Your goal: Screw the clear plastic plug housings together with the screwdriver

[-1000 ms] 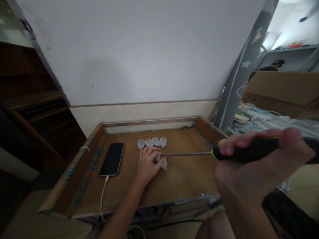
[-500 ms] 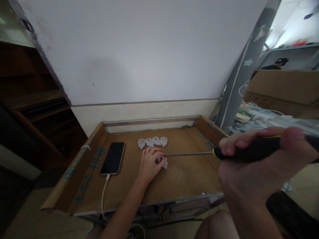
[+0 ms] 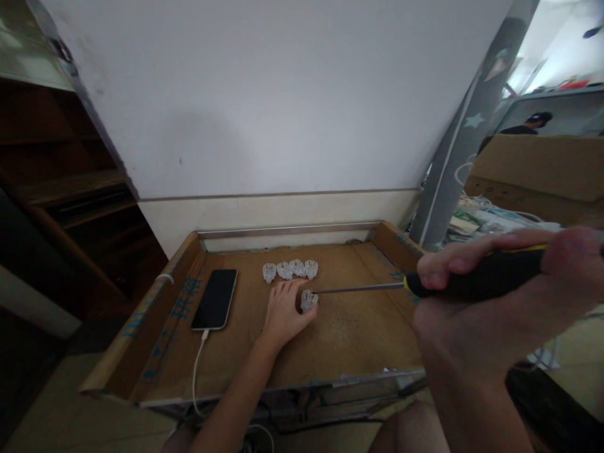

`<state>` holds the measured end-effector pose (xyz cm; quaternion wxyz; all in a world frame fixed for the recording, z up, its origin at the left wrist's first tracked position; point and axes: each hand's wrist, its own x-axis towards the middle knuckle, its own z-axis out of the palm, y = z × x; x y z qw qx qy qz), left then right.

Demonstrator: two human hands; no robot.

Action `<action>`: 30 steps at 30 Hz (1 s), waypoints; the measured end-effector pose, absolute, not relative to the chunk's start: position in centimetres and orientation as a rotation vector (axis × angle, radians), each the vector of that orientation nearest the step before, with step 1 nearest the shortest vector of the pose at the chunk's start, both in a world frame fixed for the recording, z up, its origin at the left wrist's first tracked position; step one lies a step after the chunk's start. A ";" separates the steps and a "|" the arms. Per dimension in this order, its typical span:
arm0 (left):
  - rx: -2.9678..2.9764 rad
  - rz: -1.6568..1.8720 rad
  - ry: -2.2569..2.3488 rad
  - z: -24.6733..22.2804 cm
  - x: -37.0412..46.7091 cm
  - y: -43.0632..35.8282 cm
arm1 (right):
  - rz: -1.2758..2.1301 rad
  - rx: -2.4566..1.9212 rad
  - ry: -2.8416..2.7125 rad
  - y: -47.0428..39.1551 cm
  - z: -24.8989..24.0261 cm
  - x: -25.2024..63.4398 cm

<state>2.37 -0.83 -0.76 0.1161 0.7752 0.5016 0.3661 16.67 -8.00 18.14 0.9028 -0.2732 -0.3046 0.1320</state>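
My left hand (image 3: 287, 309) rests on the cardboard surface, its thumb and fingers curved around a small clear plastic piece (image 3: 309, 301). My right hand (image 3: 491, 308) is wrapped round the black and yellow handle of a long screwdriver (image 3: 358, 289). The screwdriver lies nearly level, its tip at the upper edge of the clear piece. Behind my left hand, several similar clear pieces with brass-coloured metal parts (image 3: 297, 267) stand side by side in a row.
A phone (image 3: 215, 299) with a white cable lies on the left of the cardboard tray (image 3: 264, 371), which has raised sides. A white wall panel rises behind it. At the right are a grey post, a large carton (image 3: 538, 165), piled parts and a distant person.
The fingers of my left hand have spread a little, so more of the clear piece shows. The screwdriver has shifted slightly, and the head view has moved a little.
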 end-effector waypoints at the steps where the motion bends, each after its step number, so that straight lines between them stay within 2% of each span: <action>1: 2.259 1.031 1.474 -0.8 2.4 -0.8 | 0.273 -0.571 -0.615 -7.9 18.3 16.6; 9: 2.216 0.929 1.506 -0.8 2.4 -1.0 | 0.358 -0.604 -0.565 -6.8 17.9 15.3; 30: 2.244 0.861 1.584 -1.0 2.4 -1.0 | 0.266 -0.606 -0.588 -7.6 19.1 13.2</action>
